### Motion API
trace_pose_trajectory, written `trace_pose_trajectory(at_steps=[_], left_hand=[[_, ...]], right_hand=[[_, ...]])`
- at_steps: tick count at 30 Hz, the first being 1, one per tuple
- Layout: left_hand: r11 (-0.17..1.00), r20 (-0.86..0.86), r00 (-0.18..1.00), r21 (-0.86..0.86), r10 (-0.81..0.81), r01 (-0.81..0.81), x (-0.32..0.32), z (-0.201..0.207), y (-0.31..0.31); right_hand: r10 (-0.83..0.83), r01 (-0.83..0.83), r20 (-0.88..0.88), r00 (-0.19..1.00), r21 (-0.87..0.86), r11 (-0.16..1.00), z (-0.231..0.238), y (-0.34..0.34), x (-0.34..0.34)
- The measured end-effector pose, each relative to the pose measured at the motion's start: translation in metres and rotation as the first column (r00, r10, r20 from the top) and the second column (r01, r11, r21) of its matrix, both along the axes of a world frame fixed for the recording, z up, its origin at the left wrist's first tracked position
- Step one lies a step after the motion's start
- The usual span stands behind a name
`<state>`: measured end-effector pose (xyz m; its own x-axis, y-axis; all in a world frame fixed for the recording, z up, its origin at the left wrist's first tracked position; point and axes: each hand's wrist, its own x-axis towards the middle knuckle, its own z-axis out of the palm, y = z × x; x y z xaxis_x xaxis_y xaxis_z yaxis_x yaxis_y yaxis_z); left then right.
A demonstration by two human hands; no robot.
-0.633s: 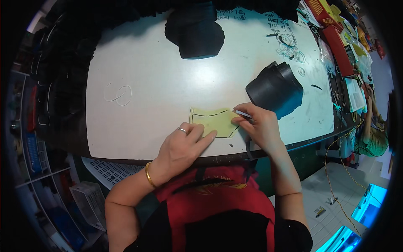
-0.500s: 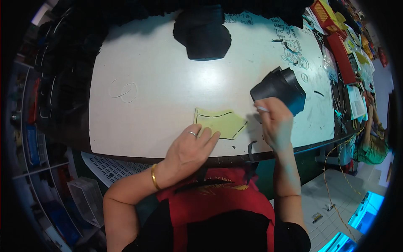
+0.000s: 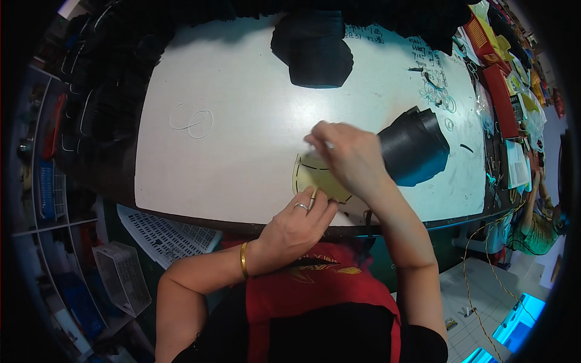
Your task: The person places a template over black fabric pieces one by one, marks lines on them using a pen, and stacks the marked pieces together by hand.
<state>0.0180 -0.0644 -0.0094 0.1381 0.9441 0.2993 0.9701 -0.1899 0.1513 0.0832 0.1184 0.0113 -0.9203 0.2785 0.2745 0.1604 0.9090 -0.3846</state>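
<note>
A yellow template [image 3: 307, 179] with black dashes along its edges lies on the white tabletop close to me. My left hand [image 3: 295, 222], with a ring and a gold bangle, has its fingers bent over the template's near edge and grips it there. Above the template's far right part is my right hand [image 3: 353, 158], closed around a slim, pale pen-like stick [image 3: 330, 145]. Its fingertips are blurred, and the hand covers much of the template. Just right of it lies a stack of black leather-like pieces [image 3: 413, 148].
Another stack of black pieces [image 3: 313, 51] lies at the far middle of the white board [image 3: 236, 169]. Thin cord loops [image 3: 193, 123] are at left. Dark material piles along the far and left edges. Red boxes [image 3: 500, 103] line the right side, where another person's arm [image 3: 531, 206] shows.
My right hand has swung left from beside the black stack to over the template. My left fingers, flat on the template before, now curl at its edge. The whole view has shifted slightly.
</note>
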Motion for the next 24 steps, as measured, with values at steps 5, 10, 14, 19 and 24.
trace_pose_trajectory(at_steps=[5, 10, 14, 19, 24], left_hand=[[1.000, 0.003, 1.000, -0.005, -0.007, 0.007, 0.000, 0.003, 0.003], [1.000, 0.000, 1.000, 0.019, -0.007, 0.007, 0.001, 0.003, 0.004], [1.000, -0.048, 0.999, 0.014, -0.006, 0.007, 0.001, 0.002, 0.006], [0.999, -0.064, 0.998, 0.033, -0.025, 0.028, -0.001, 0.002, 0.012], [0.998, 0.010, 1.000, 0.055, -0.027, 0.026, -0.018, -0.003, 0.020]], right_hand=[[0.016, -0.021, -0.040, 0.999, -0.116, 0.993, -0.001, -0.006, 0.025], [-0.321, 0.331, -0.097, 0.942, 0.102, 0.938, 0.000, 0.001, 0.081], [-0.420, 0.407, -0.113, 0.900, -0.119, 0.905, -0.004, -0.015, 0.102], [-0.196, 0.190, -0.068, 0.978, -0.091, 0.978, -0.005, -0.051, 0.094], [-0.421, 0.388, 0.042, 0.906, -0.480, 0.787, 0.002, -0.001, 0.071]])
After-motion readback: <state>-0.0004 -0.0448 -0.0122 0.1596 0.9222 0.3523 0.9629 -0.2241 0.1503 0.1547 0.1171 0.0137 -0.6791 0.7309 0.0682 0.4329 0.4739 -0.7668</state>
